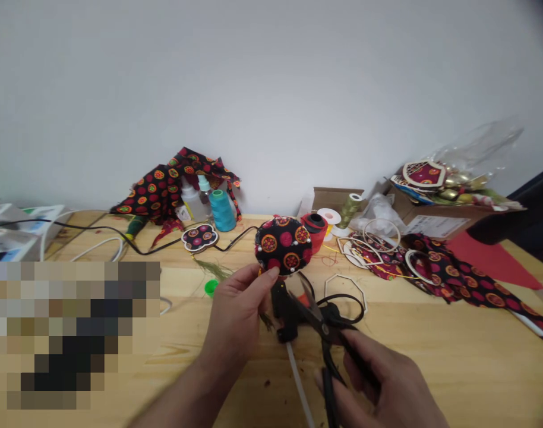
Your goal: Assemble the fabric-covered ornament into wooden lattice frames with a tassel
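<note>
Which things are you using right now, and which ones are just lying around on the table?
In use:
round fabric piece, pinched by left hand
black scissors, held in right hand

Lying about:
teal thread spool
red spool
fabric heap
cardboard box

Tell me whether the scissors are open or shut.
Open: the scissors show blades splayed in a V below the disc, held in the right hand.

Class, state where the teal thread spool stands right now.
In the head view, the teal thread spool stands left of centre at the back of the wooden table, beside two bottles and before a heap of patterned cloth.
</note>
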The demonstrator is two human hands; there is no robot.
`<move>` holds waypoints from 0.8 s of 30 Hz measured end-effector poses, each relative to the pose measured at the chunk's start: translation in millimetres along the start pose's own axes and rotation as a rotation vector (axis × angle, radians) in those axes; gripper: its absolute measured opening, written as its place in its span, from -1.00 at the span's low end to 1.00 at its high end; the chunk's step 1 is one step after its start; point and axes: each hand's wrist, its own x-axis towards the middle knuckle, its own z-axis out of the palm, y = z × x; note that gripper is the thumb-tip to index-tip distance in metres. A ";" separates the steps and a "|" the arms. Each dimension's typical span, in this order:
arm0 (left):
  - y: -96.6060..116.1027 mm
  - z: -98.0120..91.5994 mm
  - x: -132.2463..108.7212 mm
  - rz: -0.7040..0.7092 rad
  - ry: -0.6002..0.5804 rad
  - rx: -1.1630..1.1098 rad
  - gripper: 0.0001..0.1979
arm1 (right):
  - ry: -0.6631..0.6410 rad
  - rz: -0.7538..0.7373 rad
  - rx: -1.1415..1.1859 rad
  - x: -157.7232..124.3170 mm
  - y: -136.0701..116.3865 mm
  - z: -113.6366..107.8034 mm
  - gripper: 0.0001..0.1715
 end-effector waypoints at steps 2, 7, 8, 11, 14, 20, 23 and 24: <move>0.7 0.0 0.3 0.008 0.016 -0.017 -0.82 | 0.044 -0.005 -0.113 5.4 -9.0 -2.5 -0.77; 2.2 -0.7 -0.7 0.034 0.015 -0.027 -0.77 | 0.108 0.001 -0.237 11.3 -23.8 -5.8 -0.76; 2.4 -1.0 -0.9 0.042 0.020 -0.017 -0.77 | 0.117 -0.002 -0.262 12.0 -25.3 -5.4 -0.74; 2.3 -2.0 -1.2 0.073 0.029 0.037 -0.78 | 0.116 -0.004 -0.314 14.1 -28.4 -4.1 -0.70; 1.7 -2.7 -1.1 0.100 0.032 0.077 -0.76 | 0.103 -0.006 -0.321 15.8 -31.0 -3.8 -0.73; 1.7 -3.7 -3.5 0.113 0.050 0.147 -0.75 | 0.113 -0.035 -0.300 18.5 -29.3 -4.1 -0.75; 1.9 -4.5 -4.5 0.115 0.039 0.160 -0.77 | 0.109 -0.023 -0.296 19.4 -28.7 -3.7 -0.74; 1.9 -4.6 -4.6 0.117 0.039 0.159 -0.78 | 0.110 -0.005 -0.291 19.5 -29.4 -3.6 -0.74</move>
